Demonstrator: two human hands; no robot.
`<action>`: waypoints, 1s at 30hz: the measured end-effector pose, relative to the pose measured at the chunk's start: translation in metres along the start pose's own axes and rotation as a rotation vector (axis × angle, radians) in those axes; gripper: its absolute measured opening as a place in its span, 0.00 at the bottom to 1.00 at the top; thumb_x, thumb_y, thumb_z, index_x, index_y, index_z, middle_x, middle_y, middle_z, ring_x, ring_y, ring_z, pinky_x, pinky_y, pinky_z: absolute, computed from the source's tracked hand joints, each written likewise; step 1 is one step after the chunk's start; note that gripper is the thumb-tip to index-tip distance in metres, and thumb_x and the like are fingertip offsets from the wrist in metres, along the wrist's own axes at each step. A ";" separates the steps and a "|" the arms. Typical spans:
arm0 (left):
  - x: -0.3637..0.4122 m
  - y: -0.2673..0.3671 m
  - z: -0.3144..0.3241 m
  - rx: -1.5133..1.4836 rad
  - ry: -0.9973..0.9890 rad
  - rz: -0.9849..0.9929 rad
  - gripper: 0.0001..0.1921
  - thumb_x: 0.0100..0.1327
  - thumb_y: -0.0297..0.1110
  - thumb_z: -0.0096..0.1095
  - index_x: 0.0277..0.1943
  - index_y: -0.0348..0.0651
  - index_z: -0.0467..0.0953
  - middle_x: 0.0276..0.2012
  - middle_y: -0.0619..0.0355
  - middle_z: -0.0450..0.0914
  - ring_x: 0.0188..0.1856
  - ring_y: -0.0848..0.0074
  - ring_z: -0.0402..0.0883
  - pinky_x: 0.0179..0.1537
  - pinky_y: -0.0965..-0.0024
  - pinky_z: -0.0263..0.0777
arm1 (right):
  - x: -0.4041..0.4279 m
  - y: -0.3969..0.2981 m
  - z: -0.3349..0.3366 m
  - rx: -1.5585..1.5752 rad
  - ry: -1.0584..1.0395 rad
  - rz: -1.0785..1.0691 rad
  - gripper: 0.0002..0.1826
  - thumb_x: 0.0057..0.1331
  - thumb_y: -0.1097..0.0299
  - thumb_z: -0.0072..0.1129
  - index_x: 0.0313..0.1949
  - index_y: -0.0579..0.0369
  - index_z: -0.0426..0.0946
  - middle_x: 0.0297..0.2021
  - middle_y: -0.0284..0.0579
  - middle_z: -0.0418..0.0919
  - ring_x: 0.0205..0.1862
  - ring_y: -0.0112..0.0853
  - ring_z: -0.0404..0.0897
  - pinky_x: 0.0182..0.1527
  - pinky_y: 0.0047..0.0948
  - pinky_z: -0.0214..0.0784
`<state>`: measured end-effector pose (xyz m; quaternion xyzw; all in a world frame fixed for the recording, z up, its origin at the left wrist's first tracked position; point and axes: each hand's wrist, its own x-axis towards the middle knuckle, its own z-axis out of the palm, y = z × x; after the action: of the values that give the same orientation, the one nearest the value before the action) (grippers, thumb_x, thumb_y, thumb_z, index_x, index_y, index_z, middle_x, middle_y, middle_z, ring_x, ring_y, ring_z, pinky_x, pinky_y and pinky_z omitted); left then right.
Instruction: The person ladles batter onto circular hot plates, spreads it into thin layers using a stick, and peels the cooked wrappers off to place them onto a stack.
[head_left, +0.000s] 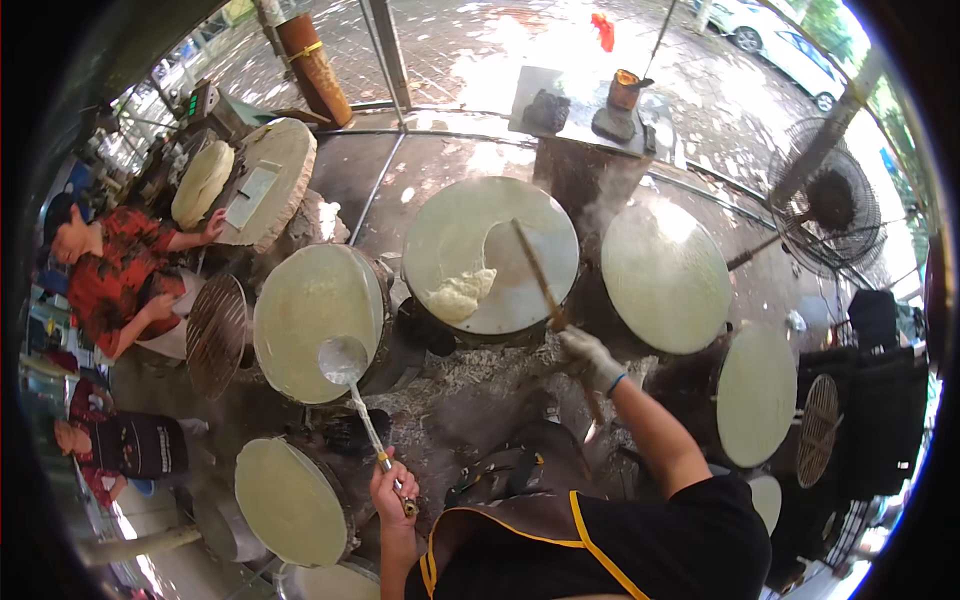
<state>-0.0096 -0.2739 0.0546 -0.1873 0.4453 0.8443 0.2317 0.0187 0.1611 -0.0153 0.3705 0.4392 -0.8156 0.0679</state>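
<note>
My left hand (394, 487) is closed round the handle of a long metal ladle (367, 420), whose round bowl rests over the batter-covered griddle (300, 322) at the left. My right hand (592, 358), in a pale knitted glove, grips a long wooden stick (536, 262). The stick's far end lies over the middle round griddle (517, 292). Pale batter coats that griddle's left and upper part, its lower right shows bare metal, and a lump of batter or dough (461, 295) sits at its lower left edge.
More coated round griddles stand at the right (666, 277), far right (757, 394) and lower left (292, 502). Two people (124, 277) (120, 442) are at the left, one beside a thick round board (289, 172). A standing fan (829, 199) is at the upper right. Steam rises nearby.
</note>
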 end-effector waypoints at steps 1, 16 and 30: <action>-0.001 0.008 -0.012 0.023 -0.025 -0.021 0.18 0.67 0.24 0.47 0.59 0.40 0.69 0.25 0.62 0.66 0.16 0.83 0.61 0.17 0.78 0.59 | 0.005 0.032 0.027 0.103 0.055 0.029 0.28 0.65 0.59 0.61 0.62 0.53 0.69 0.33 0.33 0.73 0.38 0.23 0.72 0.33 0.24 0.69; -0.040 0.085 -0.135 -0.070 -0.097 -0.086 0.14 0.67 0.25 0.44 0.54 0.38 0.66 0.22 0.61 0.64 0.12 0.83 0.61 0.13 0.78 0.59 | 0.050 0.193 0.254 -0.405 0.647 -0.428 0.21 0.69 0.55 0.49 0.55 0.56 0.74 0.30 0.41 0.79 0.30 0.29 0.75 0.36 0.34 0.68; -0.042 0.059 -0.108 -0.032 -0.224 -0.173 0.08 0.68 0.26 0.46 0.48 0.43 0.68 0.20 0.63 0.62 0.11 0.85 0.59 0.11 0.80 0.59 | 0.026 0.169 0.157 -0.329 0.493 -0.298 0.14 0.71 0.57 0.48 0.48 0.50 0.75 0.23 0.33 0.72 0.19 0.22 0.67 0.22 0.26 0.60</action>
<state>0.0039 -0.4031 0.0586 -0.1334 0.3851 0.8439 0.3489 -0.0118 -0.0559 -0.0923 0.4725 0.6176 -0.6205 -0.1015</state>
